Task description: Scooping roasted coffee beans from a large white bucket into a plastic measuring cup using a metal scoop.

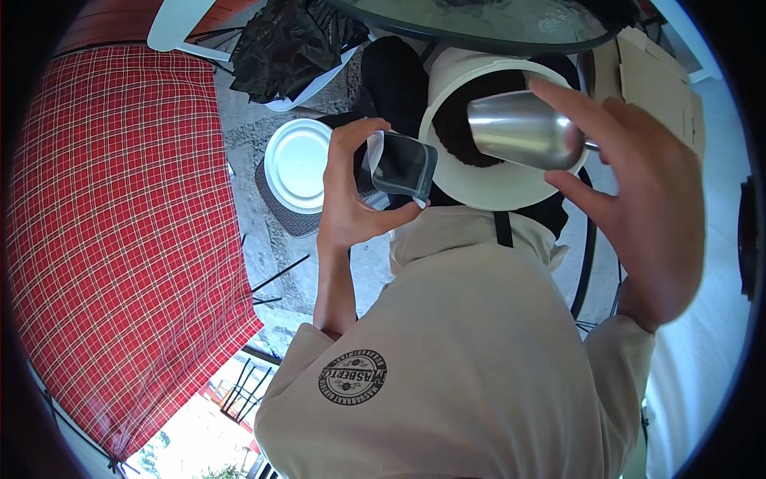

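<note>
My left hand (359, 197) grips a small clear plastic pouch or container (404, 164), its dark inside facing up, between thumb and fingers. In my right hand (634, 161) is a stainless steel cup (526, 130), held tilted on its side over a cream plastic bucket (499, 185). Dark brown granular matter (458, 120) lies inside the bucket, which stands between my legs. The cup's mouth points left, towards the pouch or container; what the cup holds is hidden. The two held things do not touch.
Left of the bucket, a white round lid or plate (299, 166) rests on a dark woven surface. Black plastic bags (287, 54) fill a white basin at the top. A glass tabletop (479, 27) juts in ahead, a cardboard box (661, 90) stands right, and red plaid cloth (125, 227) hangs left.
</note>
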`<state>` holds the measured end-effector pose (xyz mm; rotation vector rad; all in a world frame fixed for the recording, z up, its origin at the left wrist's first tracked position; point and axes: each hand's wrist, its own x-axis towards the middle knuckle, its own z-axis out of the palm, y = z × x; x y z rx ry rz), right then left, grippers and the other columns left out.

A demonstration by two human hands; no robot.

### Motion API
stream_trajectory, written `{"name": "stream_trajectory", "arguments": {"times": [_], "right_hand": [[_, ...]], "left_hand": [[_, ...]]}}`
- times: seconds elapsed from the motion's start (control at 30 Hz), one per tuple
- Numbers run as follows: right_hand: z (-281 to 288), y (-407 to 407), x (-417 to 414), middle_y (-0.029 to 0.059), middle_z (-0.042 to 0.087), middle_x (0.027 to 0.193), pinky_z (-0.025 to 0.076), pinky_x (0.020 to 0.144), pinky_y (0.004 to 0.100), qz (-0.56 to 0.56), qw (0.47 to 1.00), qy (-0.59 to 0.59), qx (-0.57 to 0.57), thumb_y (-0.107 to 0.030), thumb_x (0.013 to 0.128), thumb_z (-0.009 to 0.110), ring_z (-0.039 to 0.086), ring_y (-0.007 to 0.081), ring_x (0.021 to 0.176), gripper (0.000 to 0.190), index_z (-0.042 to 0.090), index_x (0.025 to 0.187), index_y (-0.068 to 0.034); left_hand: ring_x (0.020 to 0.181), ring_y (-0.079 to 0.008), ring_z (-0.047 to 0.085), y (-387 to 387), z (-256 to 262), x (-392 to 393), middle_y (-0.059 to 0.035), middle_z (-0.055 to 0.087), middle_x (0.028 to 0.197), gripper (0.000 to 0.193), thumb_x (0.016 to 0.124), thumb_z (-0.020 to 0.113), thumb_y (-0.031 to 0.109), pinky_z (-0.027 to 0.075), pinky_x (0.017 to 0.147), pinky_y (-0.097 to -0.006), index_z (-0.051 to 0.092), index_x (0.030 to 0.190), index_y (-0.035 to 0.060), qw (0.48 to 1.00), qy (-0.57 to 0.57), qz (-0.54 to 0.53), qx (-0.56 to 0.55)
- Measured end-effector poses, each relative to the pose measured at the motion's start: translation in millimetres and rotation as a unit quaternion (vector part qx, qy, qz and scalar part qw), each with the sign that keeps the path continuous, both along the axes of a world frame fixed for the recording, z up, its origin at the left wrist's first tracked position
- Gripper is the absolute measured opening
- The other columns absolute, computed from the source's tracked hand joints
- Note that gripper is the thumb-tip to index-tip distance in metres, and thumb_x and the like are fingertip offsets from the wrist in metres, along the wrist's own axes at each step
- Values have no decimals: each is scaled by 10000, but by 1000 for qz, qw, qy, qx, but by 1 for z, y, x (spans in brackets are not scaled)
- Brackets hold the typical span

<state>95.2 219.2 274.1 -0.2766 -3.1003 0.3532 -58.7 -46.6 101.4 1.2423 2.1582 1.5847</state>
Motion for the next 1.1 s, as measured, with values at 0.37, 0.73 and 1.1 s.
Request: {"name": "stream_trajectory", "arguments": {"times": [0.37,0.73,1.1], "right_hand": [[-199,20,9,113,762,892,607,779,436,-101,990,-76,-65,-294,823,906,774,316,854,614,670,1383,-209],[-228,14,7,96,795,1105,617,848,437,-147,972,-45,-175,-335,879,867,783,319,904,655,609,1481,-313],[-197,18,13,127,782,1129,596,871,401,-160,936,-18,-312,-257,853,893,757,311,908,686,631,1488,-264]], "left_hand": [[1195,-289,661,3,-3,7,-138,652,1296,1029,514,982,210,487,1073,-435,583,1448,43,997,-15,-11,-79],[1126,-315,676,14,-6,9,-145,619,1270,971,542,961,150,541,951,-423,602,1441,74,997,16,-20,-69],[1128,-315,676,18,-11,16,-151,616,1277,983,540,967,144,541,950,-417,597,1449,73,997,13,-7,-71]]}}
